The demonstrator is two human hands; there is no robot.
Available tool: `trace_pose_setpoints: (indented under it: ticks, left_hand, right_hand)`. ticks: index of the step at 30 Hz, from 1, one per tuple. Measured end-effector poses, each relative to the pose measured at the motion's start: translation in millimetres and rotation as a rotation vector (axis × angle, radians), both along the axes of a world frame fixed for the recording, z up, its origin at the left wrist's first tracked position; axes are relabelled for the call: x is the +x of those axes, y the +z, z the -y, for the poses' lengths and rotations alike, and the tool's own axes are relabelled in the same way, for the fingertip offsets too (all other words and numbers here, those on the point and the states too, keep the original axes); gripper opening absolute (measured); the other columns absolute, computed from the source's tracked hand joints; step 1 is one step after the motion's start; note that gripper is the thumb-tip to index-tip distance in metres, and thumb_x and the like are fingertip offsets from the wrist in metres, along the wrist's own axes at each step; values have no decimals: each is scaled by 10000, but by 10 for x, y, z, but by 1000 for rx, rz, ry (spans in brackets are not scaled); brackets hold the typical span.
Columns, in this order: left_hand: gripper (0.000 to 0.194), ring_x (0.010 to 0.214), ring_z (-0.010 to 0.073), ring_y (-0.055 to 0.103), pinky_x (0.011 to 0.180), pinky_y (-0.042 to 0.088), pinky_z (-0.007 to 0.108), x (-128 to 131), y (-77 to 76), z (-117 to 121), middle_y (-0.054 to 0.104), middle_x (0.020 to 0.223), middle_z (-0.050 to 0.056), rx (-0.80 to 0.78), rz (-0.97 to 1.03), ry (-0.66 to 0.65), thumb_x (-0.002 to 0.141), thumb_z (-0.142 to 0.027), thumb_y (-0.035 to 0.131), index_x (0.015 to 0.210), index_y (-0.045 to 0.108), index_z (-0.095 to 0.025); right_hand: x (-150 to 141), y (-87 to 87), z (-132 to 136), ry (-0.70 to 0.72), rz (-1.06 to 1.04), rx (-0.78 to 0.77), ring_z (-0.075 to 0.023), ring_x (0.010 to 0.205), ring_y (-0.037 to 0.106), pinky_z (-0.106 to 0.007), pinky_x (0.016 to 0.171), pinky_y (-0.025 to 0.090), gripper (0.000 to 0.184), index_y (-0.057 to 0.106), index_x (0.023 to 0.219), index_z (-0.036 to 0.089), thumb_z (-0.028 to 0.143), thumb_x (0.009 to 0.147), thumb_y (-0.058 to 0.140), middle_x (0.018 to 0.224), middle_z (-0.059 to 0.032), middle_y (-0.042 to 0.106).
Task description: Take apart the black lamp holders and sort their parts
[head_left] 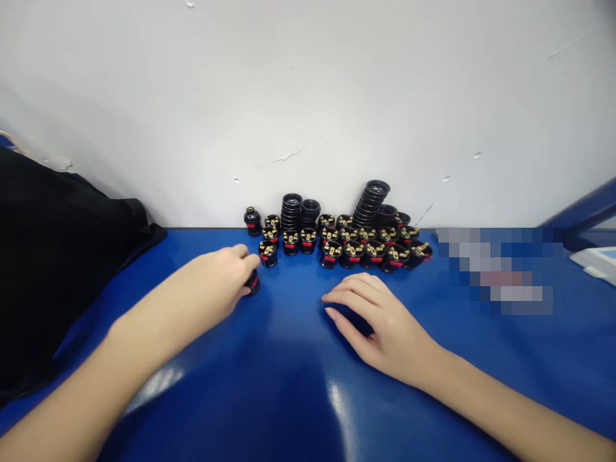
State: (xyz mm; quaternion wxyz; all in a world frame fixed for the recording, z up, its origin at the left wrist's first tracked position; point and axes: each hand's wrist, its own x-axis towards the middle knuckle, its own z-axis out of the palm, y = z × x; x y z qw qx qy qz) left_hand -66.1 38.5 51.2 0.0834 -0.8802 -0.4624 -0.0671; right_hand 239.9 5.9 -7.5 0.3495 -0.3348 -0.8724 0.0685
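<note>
My left hand (233, 273) is closed round a black cylindrical part with a red tab (253, 282), at the left end of the rows; the fingers hide most of it. My right hand (373, 317) rests on the blue table (289, 359), fingers loosely curved and apart, holding nothing. Beyond both hands stand several black round parts with brass contacts and red tabs (353, 251), grouped in rows. Behind them rise a leaning stack of black rings (370, 202) and a shorter upright stack (291, 212). One black part with a narrow neck (251, 221) stands at the far left.
A white wall (308, 115) closes off the table's back edge. Black cloth (62, 256) covers the left side. On the right lies a blurred-out patch (500, 269), and a white object (597, 263) sits at the right edge.
</note>
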Motion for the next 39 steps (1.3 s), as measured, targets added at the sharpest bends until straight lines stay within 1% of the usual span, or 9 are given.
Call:
trace_pose_setpoints:
  ticks: [3,6,9,13,17,20,25,29,39]
  left_hand:
    - [189,794,273,727,651,557,362,274,17,158,717,960,69,-52,92,-80,892,-116,703,1009,696,-263]
    - [259,987,252,745,841,609,369,516,-29,211,727,1132,61,-187,350,-169,954,-112,677,1165,653,-262]
    - [287,1063,227,727,938,605,376,660,-195,211,725,1166,49,-265,648,-166,952,-103,683,1180,605,-257]
    - [251,1049,221,731,921,616,387,720,-449,219,737,1145,52,-386,864,-145,969,-176,695,1184,595,-256]
    - [246,1047,208,733,935,602,365,705,-521,231,749,1147,48,-393,871,-163,987,-210,694,1214,607,-248]
    - [258,1091,197,722,970,580,332,693,-508,228,741,1206,53,-356,829,-213,1011,-214,668,1263,615,-235]
    - [262,1142,201,706,1002,559,309,719,-564,257,720,1257,88,-303,842,-258,1042,-197,604,1304,610,-193]
    - [267,1138,199,699,1006,548,307,741,-614,293,714,1242,93,-271,864,-253,1043,-188,592,1310,612,-180]
    - [250,1125,186,710,1006,548,291,748,-591,279,735,1235,82,-234,867,-253,1037,-180,605,1285,639,-184]
  right_hand:
    - [1,-31,2,-9,-5,-51,-269,1016,715,-470,910,629,173,706,1179,211,189,1019,642,1084,-115,760]
    - [11,-85,-1,-28,-20,-100,-286,1152,719,-492,995,634,333,656,1338,200,247,1010,685,1267,-144,741]
    - [29,-130,-16,-56,-94,-176,-275,1136,752,-485,1003,650,495,578,1459,218,275,990,726,1295,-128,754]
    - [52,-141,-57,-31,-262,-347,-226,1004,801,-413,941,685,408,619,1377,240,255,985,732,1186,-79,793]
    - [69,-142,-90,64,-383,-547,-227,1048,807,-396,973,684,366,627,1321,235,274,978,746,1181,-79,798]
    - [83,-152,-84,90,-399,-597,-223,1060,804,-384,986,680,367,626,1304,232,304,971,763,1185,-77,790]
    - [88,-148,-47,85,-343,-527,-192,1051,793,-336,982,674,352,612,1316,261,298,991,741,1184,-49,763]
    - [70,-130,-48,81,-308,-489,-198,1062,786,-342,984,672,324,616,1314,262,296,1008,718,1191,-55,748]
    - [70,-119,-69,91,-270,-412,-201,1041,783,-332,949,680,315,594,1324,253,286,1025,688,1170,-62,742]
